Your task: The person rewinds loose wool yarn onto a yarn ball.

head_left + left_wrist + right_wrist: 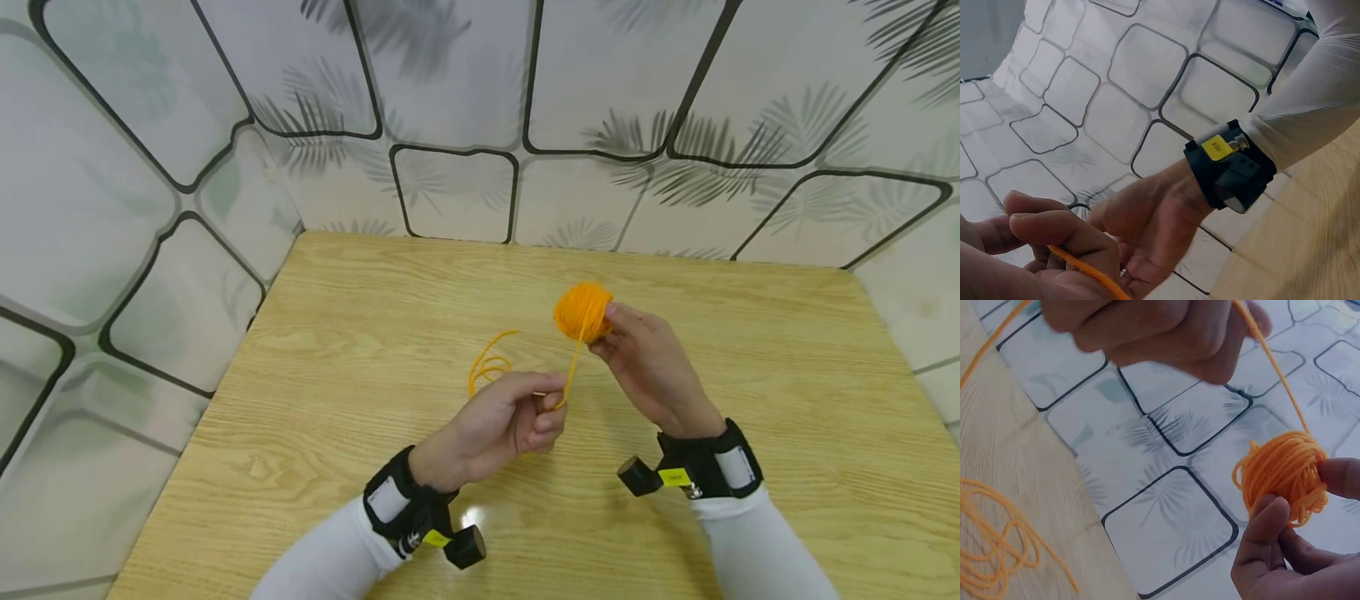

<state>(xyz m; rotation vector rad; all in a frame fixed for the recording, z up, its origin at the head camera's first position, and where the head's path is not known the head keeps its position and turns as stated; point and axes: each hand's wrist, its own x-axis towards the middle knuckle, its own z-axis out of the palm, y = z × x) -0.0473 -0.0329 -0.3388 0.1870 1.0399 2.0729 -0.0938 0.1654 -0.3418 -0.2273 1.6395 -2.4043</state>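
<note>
An orange ball of yarn (582, 312) is held above the table by my right hand (654, 364), its thumb and fingers pinching the ball's side. From the ball a taut strand (574, 367) runs down to my left hand (510, 425), which pinches it between thumb and curled fingers. In the right wrist view the wound ball (1282, 478) shows its wraps clearly. Loose yarn (487, 364) lies in loops on the table just beyond the left hand, partly hidden by it. The left wrist view shows the strand (1088, 269) passing through the left fingers.
The wooden table (360, 333) lies under both hands. A patterned sheet with leaf prints and dark outlines (457, 192) rises behind the table and along its left side. Each wrist wears a black strap with a small camera (465, 546).
</note>
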